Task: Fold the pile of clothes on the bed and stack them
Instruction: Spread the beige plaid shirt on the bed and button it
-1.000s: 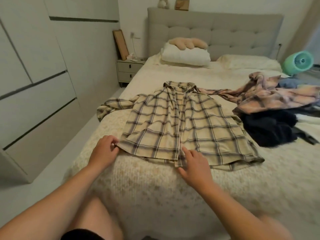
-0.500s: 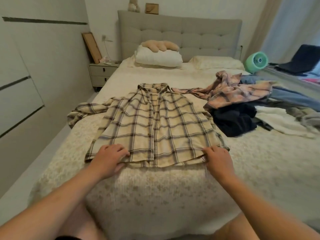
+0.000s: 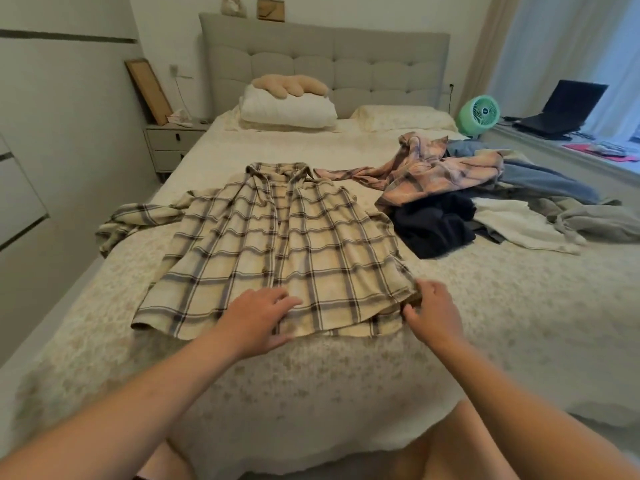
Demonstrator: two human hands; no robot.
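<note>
Head view: spreading stage, first garment, nothing folded yet.
Left hand (image 3: 258,315) is pressing flat, fingers straight, on the plaid shirt (image 3: 277,244) hem; right hand (image 3: 433,311) is pinching its hem corner on the bed (image 3: 485,323). Next: sleeves inward. Unfolded pile (image 3: 467,202) is waiting beyond.

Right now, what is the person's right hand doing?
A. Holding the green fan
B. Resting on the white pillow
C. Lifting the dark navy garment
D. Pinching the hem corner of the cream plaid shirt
D: the right hand has its fingers curled round the lower right hem corner of the cream plaid shirt, which lies spread flat on the bed.
</note>
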